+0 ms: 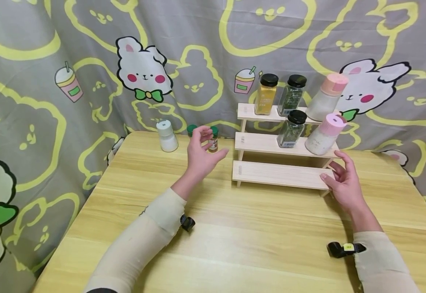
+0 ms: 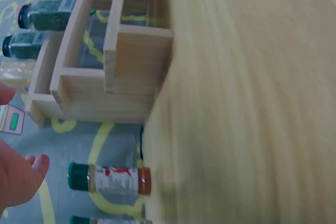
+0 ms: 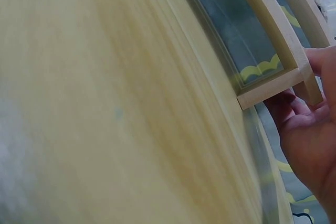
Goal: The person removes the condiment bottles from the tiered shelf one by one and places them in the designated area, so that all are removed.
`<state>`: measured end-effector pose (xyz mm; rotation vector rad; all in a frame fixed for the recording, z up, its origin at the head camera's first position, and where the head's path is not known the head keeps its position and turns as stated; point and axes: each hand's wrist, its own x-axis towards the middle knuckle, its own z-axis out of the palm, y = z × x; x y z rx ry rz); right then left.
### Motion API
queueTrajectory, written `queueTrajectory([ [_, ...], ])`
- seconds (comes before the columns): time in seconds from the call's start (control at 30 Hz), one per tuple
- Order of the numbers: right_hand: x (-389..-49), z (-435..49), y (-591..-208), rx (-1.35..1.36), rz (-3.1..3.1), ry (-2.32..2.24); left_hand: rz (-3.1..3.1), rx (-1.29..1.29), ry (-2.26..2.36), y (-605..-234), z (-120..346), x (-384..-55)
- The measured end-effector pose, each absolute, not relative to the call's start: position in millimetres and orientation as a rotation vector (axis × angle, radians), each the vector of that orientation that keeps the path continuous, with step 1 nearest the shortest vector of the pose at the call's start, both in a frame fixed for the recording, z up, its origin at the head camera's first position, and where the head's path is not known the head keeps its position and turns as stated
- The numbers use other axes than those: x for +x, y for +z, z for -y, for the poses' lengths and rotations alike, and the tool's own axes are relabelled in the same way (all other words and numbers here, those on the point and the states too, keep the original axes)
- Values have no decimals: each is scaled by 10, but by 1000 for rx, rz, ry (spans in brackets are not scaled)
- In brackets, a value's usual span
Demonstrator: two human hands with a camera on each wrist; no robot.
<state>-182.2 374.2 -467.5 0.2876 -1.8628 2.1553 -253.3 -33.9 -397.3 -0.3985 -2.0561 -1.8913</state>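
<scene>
My left hand (image 1: 202,156) hovers over the table with its fingers loosely bent and nothing in them. Just behind it stand a green-capped spice jar (image 2: 116,180) with a red and white label and a second green-capped jar (image 1: 191,129), partly hidden by the hand. At the right end of a three-tier wooden rack (image 1: 282,174), my right hand (image 1: 347,185) grips the frame, thumb on the lowest tier. The middle tier carries a black-capped herb jar (image 1: 291,130) and a pink-capped shaker (image 1: 322,136), which leans.
On the top tier are a yellow spice jar (image 1: 265,95), another black-capped herb jar (image 1: 291,97) and a pink-capped white shaker (image 1: 324,101). A pale-capped white shaker (image 1: 168,138) stands at the table's back left. A patterned curtain (image 1: 198,32) hangs behind the wooden table (image 1: 234,240).
</scene>
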Motion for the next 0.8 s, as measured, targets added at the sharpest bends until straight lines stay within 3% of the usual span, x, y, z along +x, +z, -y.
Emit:
queueTrajectory([
  [0.8, -1822, -3741, -4682, 285, 1867, 2146, 2149, -543, -1866, -3746, -344, -2638],
])
